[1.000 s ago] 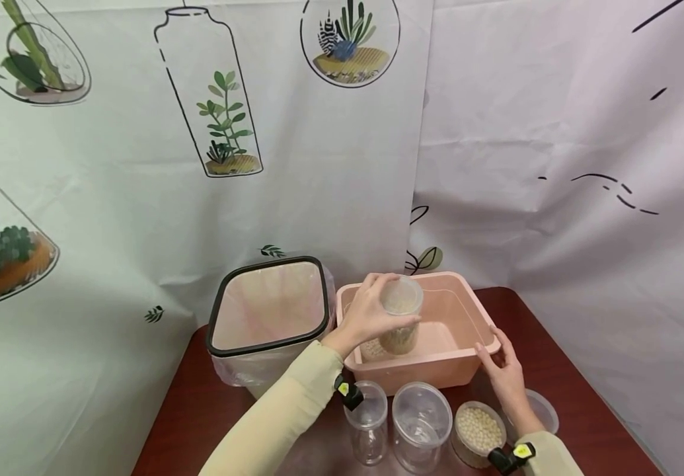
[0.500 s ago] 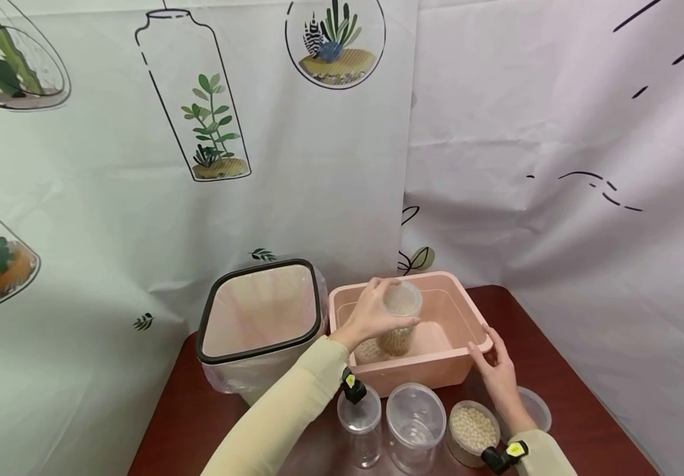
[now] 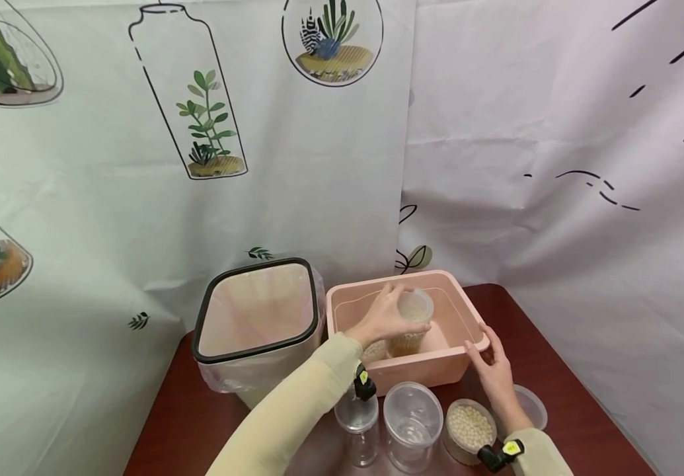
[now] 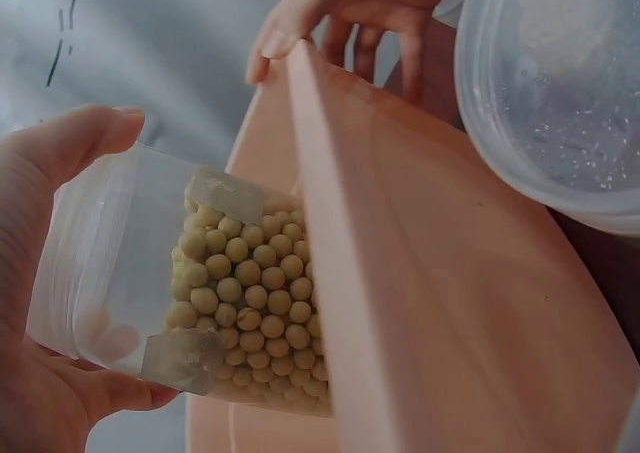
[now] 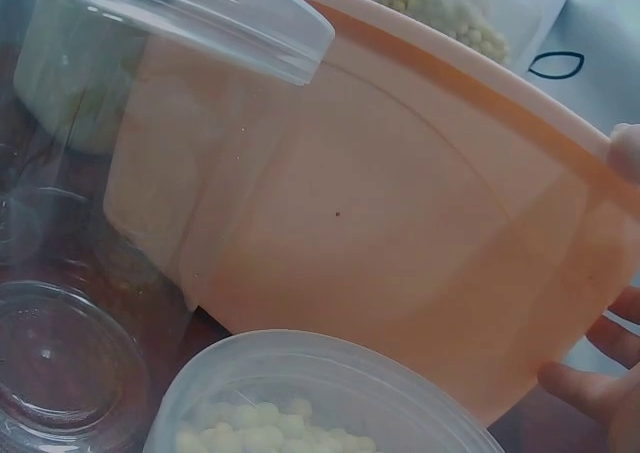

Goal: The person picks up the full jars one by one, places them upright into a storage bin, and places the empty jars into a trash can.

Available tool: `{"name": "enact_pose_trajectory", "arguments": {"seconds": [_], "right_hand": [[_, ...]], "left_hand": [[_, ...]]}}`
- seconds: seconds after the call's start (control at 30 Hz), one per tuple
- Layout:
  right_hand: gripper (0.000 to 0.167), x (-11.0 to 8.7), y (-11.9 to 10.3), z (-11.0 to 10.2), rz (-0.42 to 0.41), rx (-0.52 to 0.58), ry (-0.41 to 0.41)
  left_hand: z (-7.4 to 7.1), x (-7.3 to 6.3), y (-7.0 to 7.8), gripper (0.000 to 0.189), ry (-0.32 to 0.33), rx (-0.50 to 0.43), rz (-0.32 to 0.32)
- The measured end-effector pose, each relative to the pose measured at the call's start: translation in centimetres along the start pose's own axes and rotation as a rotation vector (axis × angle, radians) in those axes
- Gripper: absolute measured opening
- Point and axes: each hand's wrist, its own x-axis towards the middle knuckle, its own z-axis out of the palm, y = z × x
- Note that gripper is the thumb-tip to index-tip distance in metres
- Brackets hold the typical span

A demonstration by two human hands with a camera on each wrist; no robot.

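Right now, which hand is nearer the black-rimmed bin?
Left. Your left hand grips a jar in the basin beside the bin; your right hand holds the basin's corner farther away.

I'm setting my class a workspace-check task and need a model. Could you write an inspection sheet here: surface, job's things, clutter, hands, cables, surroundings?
Surface: dark red table, rounded back corners.
Job's things: jar of pale balls, its lower part inside the pink tub; more balls beside it.
Clutter: black-rimmed bin left of the tub; narrow jar, wide jar and short jar with balls in front.
Hands: left hand grips the held jar; right hand grips the tub's near right corner.
Cables: nothing seen.
Surroundings: pale curtain with plant drawings.
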Motion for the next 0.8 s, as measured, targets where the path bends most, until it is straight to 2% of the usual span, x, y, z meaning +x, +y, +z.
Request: {"name": "enact_pose_trajectory", "arguments": {"seconds": [0.23, 0.37, 0.67, 0.8], "right_hand": [[0.061, 0.1, 0.1, 0.2, 0.006, 0.000, 0.016], [0.061, 0.1, 0.1, 0.1, 0.010, -0.005, 0.024], [0.063, 0.1, 0.1, -0.1, 0.021, -0.028, 0.009], [0.064, 0.1, 0.0, -0.2, 0.014, -0.038, 0.010]], "left_hand": [[1.0, 0.2, 0.2, 0.075, -0.036, 0.027, 0.009], [1.2, 0.4, 0.7, 0.075, -0.083, 0.043, 0.010], [2.4, 0.2, 0.5, 0.070, -0.233, 0.276, -0.052], [2.5, 0.4, 0.3, 0.065, -0.274, 0.319, -0.058]]}}
